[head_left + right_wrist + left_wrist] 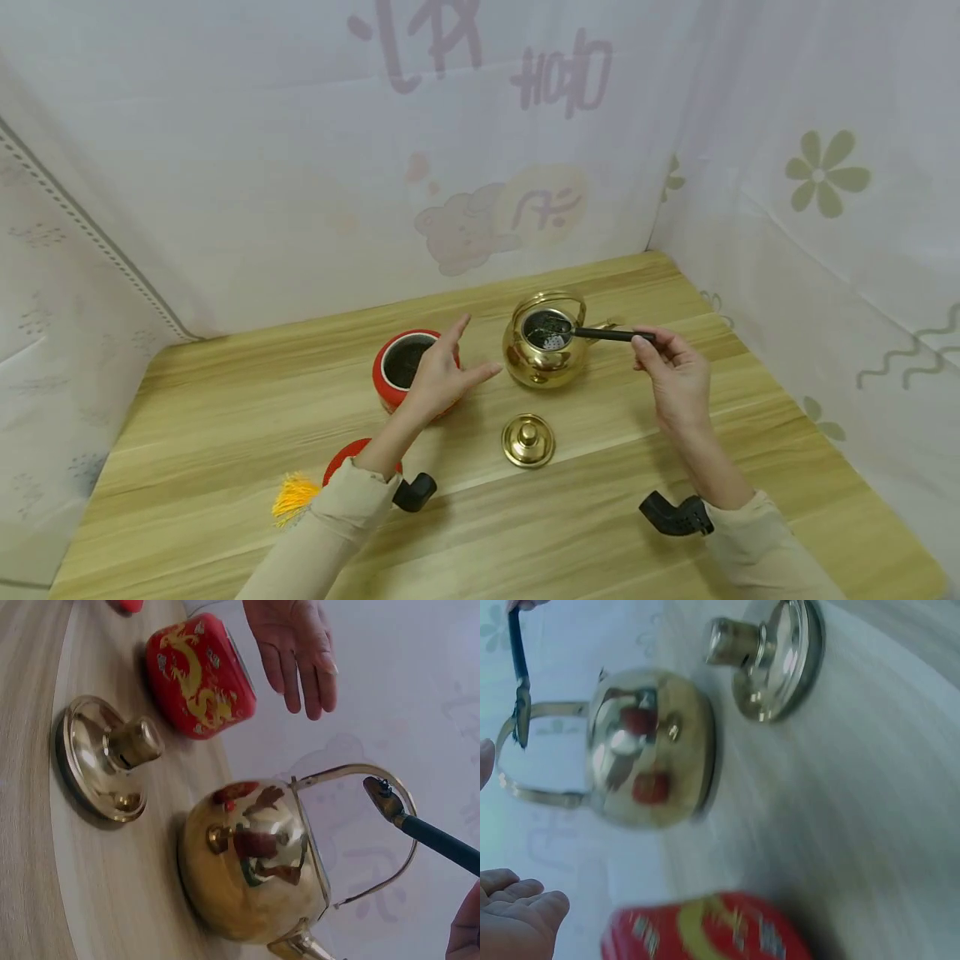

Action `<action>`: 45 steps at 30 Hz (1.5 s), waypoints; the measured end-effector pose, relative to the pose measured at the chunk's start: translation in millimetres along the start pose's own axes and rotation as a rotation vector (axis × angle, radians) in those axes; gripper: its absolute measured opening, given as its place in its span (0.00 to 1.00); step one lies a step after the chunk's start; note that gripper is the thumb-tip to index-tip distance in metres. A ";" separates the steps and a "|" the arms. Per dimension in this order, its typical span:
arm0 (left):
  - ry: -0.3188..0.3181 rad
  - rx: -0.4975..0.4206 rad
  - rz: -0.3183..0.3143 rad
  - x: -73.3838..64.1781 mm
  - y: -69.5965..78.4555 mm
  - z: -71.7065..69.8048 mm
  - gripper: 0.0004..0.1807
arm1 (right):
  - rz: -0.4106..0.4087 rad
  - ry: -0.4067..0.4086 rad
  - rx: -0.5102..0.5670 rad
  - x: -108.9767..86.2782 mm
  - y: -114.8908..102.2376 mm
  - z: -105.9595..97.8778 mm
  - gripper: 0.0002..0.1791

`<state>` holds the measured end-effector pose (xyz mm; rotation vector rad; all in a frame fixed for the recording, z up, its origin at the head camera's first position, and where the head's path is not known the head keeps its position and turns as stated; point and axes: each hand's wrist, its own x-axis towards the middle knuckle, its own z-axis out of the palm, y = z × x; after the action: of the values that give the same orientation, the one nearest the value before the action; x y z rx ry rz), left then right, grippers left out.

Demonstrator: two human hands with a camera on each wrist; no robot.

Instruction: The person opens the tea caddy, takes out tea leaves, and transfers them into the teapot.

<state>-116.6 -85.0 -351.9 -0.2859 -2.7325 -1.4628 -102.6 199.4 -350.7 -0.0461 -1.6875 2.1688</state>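
- Pinching the end of a slim scoop with a black rod handle (613, 335) and metal head, the right hand (678, 379) has thumb and fingertips closed on it, probably so the fingers stay clear of the pot's rim.
- The scoop's head, carrying a few dark bits (385, 785), is over the mouth of a round, polished gold metal teapot (542, 367), which stands upright and lidless on the pale wood-grain table (585, 517); its arched handle is up, and a level handle seems the easiest way in beneath it.
- A domed gold metal lid with a knob (528, 440) lies on the near side of the teapot, presumably set there to leave the mouth free.
- The right forearm slants in from the near right, the scoop handle crossing above the spout.
- The left hand (442, 375) is empty and wide, thumb apart from straight fingers, partly covering from above an open red jar with gold dragon decoration (196, 679), left of the teapot.
- Partly behind the left sleeve (348, 504) lies a red piece with a yellow tassel (295, 497).
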 end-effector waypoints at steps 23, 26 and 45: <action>-0.061 -0.044 -0.021 43.9 -5.5 61.2 0.50 | -0.075 -0.048 -0.257 17.2 18.5 -0.9 0.12; -0.054 -0.055 0.000 45.8 -5.2 63.2 0.49 | -0.078 -0.062 -0.277 18.2 17.8 0.5 0.12; -0.043 -0.087 0.040 50.0 -14.9 72.8 0.46 | -0.101 -0.129 -0.410 22.2 12.7 11.7 0.13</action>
<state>-163.9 -25.3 -399.2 -0.3767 -2.6831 -1.5852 -129.8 193.2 -354.7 0.0680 -2.1340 1.7558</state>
